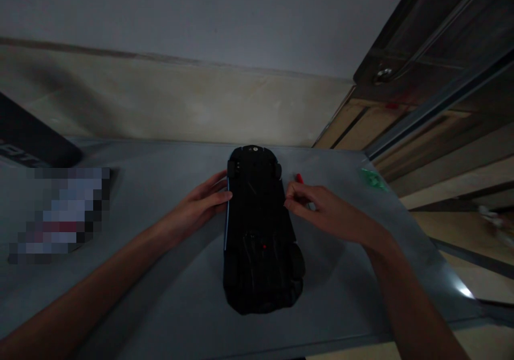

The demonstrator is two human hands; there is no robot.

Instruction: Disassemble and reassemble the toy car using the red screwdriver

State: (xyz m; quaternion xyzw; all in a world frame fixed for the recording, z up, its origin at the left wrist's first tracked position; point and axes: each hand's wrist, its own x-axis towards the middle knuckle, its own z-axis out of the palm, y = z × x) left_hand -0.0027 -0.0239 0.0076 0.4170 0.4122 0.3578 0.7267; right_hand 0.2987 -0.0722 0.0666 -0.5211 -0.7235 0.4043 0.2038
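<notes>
A toy car (pixel 257 215) lies upside down on the grey table, its black underside and wheels facing up. A small red spot shows toward its near end. My left hand (pixel 209 195) holds the car by its left side, thumb against the edge and fingers partly hidden beside it. Close to the car's right side, my right hand (pixel 307 202) is closed in a pinch; what sits between the fingertips is too small to make out. Just beyond that hand a red handle-like piece (pixel 299 178) shows, the rest of it mostly covered by the hand.
On the grey table (pixel 168 301), a blurred-out flat item (pixel 68 210) lies at the left, near a dark box (pixel 32 135). A green crumpled piece (pixel 374 179) is by the right edge. A wall (pixel 201 98) closes off the back; wooden boards (pixel 373 127) stand beyond at the right.
</notes>
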